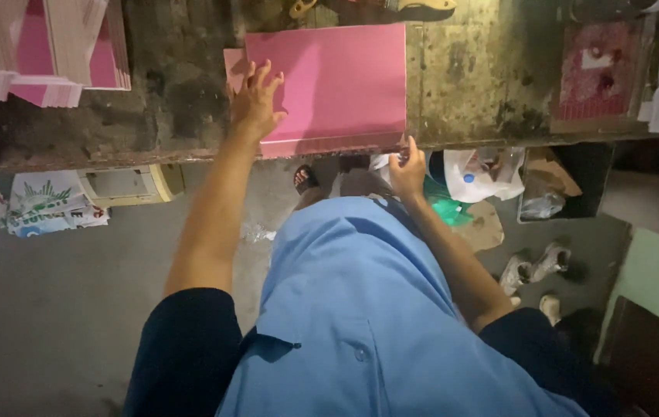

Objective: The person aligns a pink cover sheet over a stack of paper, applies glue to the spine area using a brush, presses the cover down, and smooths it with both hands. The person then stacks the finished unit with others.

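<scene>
Nearest the camera is the person's blue shirt (360, 309), with dark sleeves at either side. Below and beyond it on the floor lie a white plastic bag (472, 176) and scraps of brown cardboard (550, 166).

The right hand (407, 171) is at the near edge of the worn, stained workbench (468, 69), its fingers closed in a pinch on the near right corner of the pink card stack (337, 85); the thumb lies on top, and the other fingers are tucked under the edge.

Farther in, the left hand (256, 104) rests flat on the stack's left side, fingers spread wide and straight, the palm pressing down near the left edge. The stack lies flat on the bench, its near edge at the bench's front lip.

At the far left stand more piled pink and white sheets (44, 54).
</scene>
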